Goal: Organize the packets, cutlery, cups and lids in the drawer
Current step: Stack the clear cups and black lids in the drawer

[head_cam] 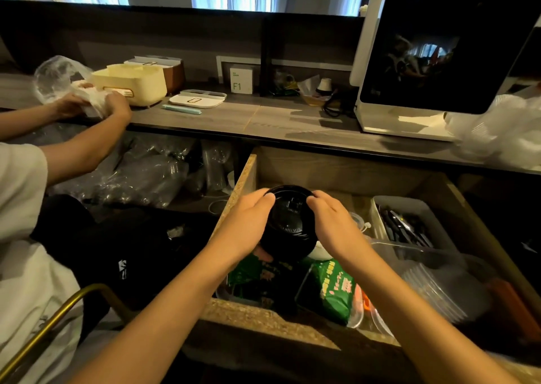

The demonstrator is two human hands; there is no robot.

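Both hands are on a stack of black lids (289, 222) over the open drawer (345, 175): left hand (246, 222) curled round its 9 o'clock side, right hand (333, 222) gripping at 3 o'clock. Green packets (336, 290) sit at the stack's 6 o'clock, cutlery tray (409, 205) off at 3.

Single head-worn wide-angle view, forward and down, close over the open drawer (345, 175) beneath the counter (263, 120).

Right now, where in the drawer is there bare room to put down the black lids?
The back of the drawer is bare, between its left wall and the grey cutlery tray. The front is crowded: green packets, clear lids. Left hand and right hand hold the black lids.
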